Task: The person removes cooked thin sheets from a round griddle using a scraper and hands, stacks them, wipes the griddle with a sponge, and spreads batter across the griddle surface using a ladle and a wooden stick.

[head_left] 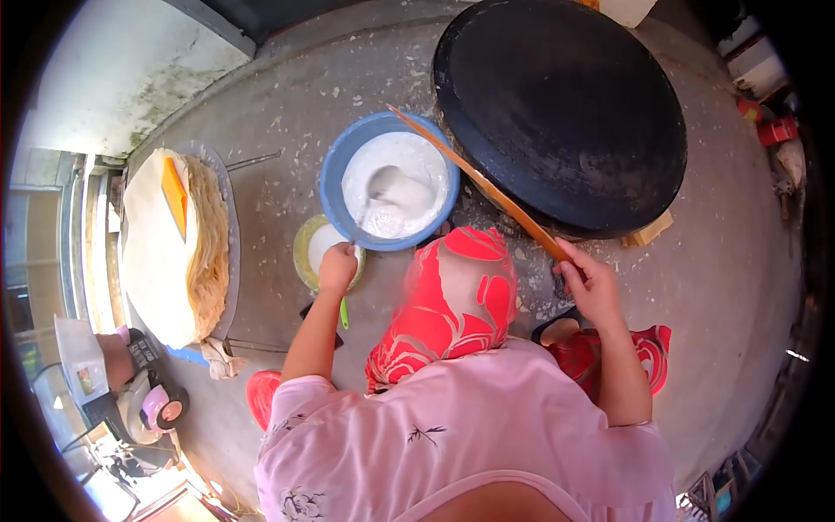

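Observation:
My left hand [337,267] is closed round the handle of a ladle [357,224], whose bowl dips into white batter [409,157]. The batter sits in a blue basin [329,178] in front of me. In my right hand [590,284] is one end of a long flat wooden spatula [496,193]. Its pointed far end reaches over the basin's upper right rim. Beyond the spatula, to the right, lies a large round black griddle [557,113] with a bare surface. A yellow-green bowl [302,248] holding something white stands just behind my left hand.
At left, a tall stack of thin flatbreads [152,252] rests on a round stand [228,287], with an orange scraper [174,196] on top. A green handle [344,313] shows below the bowl. A pink-and-black machine [156,409] sits lower left. Red items [777,130] are far right.

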The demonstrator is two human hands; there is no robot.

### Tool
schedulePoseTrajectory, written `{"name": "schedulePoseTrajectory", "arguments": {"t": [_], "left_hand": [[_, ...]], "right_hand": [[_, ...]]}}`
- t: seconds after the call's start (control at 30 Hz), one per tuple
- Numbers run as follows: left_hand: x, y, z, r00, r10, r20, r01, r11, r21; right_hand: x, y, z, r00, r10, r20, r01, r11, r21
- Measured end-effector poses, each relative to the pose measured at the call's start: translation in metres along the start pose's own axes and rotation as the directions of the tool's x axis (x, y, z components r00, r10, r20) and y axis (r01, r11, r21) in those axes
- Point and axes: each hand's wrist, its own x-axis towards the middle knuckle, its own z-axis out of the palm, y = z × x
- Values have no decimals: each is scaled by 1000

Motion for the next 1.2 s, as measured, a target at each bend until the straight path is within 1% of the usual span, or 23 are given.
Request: {"name": "schedulePoseTrajectory", "arguments": {"t": [0.03,0.1,0.17,0.2,0.23,0.3,0.33,0.4,0.53,0.63,0.7,0.73,0.77,0.8,0.83,0.9,0.97,1.03,1.07,1.1,1.13,1.17,1.2], "left_hand": [[-2,1,-2,995,-80,-59,82,996,43],[10,-15,24,998,-17,-65,23,996,81],[18,-2,25,989,150,9,-150,982,113],[28,1,20,989,148,8,-148,988,-32],[32,18,12,989,148,17,-148,989,-30],[35,45,3,982,63,-178,-73,996,-51],[41,40,15,981,68,-184,-79,996,-51],[54,16,53,988,152,-30,-142,964,224],[29,-21,5,986,155,60,-157,987,39],[22,-36,6,998,46,-45,-47,999,-12],[35,-43,54,986,135,-97,-116,977,181],[38,-35,63,985,138,-102,-119,977,178],[42,-23,70,971,-157,178,213,908,-361],[46,-15,74,804,-234,547,584,482,-653],[44,-8,62,802,-231,550,586,482,-652],[29,7,12,584,87,807,811,-26,-584],[13,15,-9,627,157,763,773,-7,-634],[-2,24,-15,949,11,316,283,417,-864],[3,13,-4,990,13,141,73,807,-587],[5,1,5,990,10,140,75,803,-591],[-1,5,3,991,132,16,-128,981,-147],[-3,10,0,954,296,-38,-265,899,347],[-1,18,-5,988,152,20,-152,953,262]], "right_hand": [[0,0,0,1000,-3,-2,3,1000,-2],[-5,4,1,1000,-7,-3,7,1000,-8],[0,2,-1,1000,-20,-18,20,1000,-21],[-1,0,1,1000,-6,-15,6,1000,-10],[-2,0,1,1000,11,-9,-11,1000,1],[-1,0,2,1000,-12,-2,12,1000,-20],[2,-1,2,999,-48,1,48,998,-41],[1,-3,2,1000,-22,5,22,999,-32],[0,1,4,998,-59,-26,59,998,-1],[-3,2,3,999,15,40,-16,999,31],[-3,0,3,999,37,37,-38,999,28],[-3,-1,3,998,62,30,-62,998,22],[-3,-1,2,998,59,25,-60,998,20],[-1,-1,1,999,28,19,-28,1000,-3],[-1,0,0,1000,-1,16,2,1000,-27],[-2,-2,0,1000,14,24,-14,1000,25],[-1,-2,2,999,32,28,-34,996,87],[-1,2,1,997,78,29,-81,987,139],[-2,3,0,996,80,32,-84,987,138],[-1,5,-1,997,69,26,-72,990,119],[0,5,-2,998,55,18,-56,993,100],[1,3,-3,999,47,15,-49,994,95],[2,1,-2,999,47,20,-49,995,88]]}}
